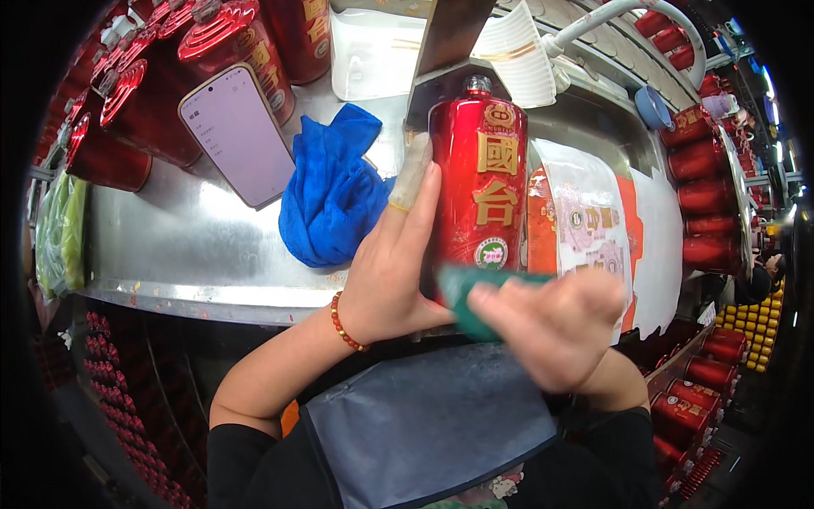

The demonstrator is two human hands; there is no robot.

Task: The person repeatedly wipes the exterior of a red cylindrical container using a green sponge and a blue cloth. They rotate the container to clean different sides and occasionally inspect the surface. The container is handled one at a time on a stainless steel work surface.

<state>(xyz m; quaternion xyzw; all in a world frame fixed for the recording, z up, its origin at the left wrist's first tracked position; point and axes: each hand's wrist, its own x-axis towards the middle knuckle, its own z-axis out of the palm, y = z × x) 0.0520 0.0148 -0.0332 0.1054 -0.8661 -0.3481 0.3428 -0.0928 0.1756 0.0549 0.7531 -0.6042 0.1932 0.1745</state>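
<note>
A glossy red bottle with raised gold characters and a small round label lies in front of me, neck pointing away. My left hand grips it along its left side, thumb near the base. One of its fingertips wears a pale finger cover. At the bottle's lower end, my right hand is closed on a flat green piece. Motion smears both, so I cannot make out its exact kind. A dark metal stand rises behind the bottle's neck.
A crumpled blue cloth and a phone with a lit screen lie left on the metal table. Several red bottles crowd the far left. Printed label sheets lie right of the bottle. More bottles stand at right.
</note>
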